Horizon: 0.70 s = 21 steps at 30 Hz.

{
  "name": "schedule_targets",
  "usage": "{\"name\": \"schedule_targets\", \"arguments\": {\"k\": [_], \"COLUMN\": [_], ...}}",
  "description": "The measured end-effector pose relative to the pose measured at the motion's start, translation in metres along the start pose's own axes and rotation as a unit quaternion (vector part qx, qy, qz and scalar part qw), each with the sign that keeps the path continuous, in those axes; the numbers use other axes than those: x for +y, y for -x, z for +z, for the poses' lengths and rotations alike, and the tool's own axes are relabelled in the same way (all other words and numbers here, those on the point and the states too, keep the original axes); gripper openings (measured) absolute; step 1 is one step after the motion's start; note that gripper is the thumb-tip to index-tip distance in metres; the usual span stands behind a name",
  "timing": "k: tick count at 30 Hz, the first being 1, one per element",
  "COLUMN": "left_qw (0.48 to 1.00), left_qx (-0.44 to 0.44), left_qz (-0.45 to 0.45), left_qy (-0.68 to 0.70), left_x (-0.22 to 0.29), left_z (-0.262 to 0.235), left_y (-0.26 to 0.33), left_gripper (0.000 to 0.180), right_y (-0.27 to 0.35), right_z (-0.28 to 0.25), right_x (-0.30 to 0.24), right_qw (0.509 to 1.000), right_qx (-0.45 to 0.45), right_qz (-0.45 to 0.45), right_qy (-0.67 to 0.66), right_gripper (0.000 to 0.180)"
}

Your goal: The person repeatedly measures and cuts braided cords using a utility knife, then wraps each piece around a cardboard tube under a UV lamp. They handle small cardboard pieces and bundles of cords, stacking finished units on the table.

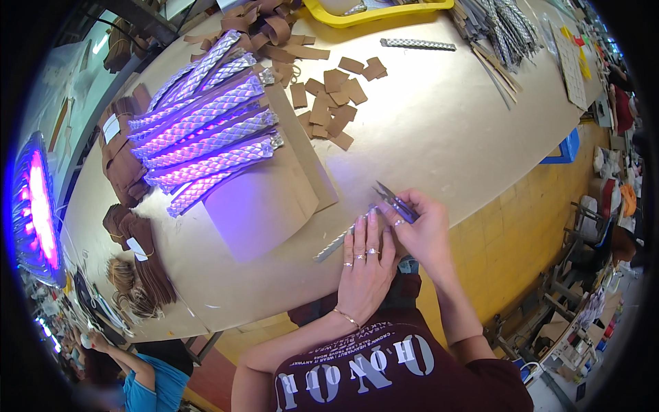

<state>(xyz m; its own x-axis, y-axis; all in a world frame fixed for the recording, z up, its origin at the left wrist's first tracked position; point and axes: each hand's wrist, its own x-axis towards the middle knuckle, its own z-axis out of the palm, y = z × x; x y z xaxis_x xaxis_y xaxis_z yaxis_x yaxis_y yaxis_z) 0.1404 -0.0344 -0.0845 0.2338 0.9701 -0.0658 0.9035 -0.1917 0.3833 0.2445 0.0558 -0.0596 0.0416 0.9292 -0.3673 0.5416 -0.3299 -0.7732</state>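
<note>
A silver braided strip (331,246) lay on the table (473,147), to the right of the brown sheet (264,209) and nearer the person. The left hand (367,268) rested over the strip, fingers extended flat. The right hand (423,230), also right of the sheet, gripped dark snips (398,203). Silver braids (206,130) lay piled on the sheet's far part; brown cut pieces (333,106) lay to its right.

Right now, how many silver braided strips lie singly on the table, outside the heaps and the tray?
2: a near strip, partly covered by the left hand, and a far strip beside the yellow tray. Others may be hidden.
</note>
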Motion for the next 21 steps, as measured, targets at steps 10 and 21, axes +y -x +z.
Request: {"name": "schedule_targets", "arguments": {"k": [10, 21], "left_qw": [1.000, 0.997], "left_qx": [-0.006, -0.008], "left_qz": [0.001, 0.006], "left_qy": [-0.027, -0.077], "left_x": [0.000, 0.001], "left_z": [0.000, -0.003], "left_y": [0.000, -0.002], "left_gripper": [0.059, 0.046], "right_y": [-0.003, -0.001], "right_z": [0.000, -0.001], "right_x": [0.000, -0.015], "right_qw": [0.999, 0.979], "right_qx": [0.022, 0.047], "right_qz": [-0.028, 0.029], "right_qy": [0.026, 0.199], "right_gripper": [0.013, 0.021]}}
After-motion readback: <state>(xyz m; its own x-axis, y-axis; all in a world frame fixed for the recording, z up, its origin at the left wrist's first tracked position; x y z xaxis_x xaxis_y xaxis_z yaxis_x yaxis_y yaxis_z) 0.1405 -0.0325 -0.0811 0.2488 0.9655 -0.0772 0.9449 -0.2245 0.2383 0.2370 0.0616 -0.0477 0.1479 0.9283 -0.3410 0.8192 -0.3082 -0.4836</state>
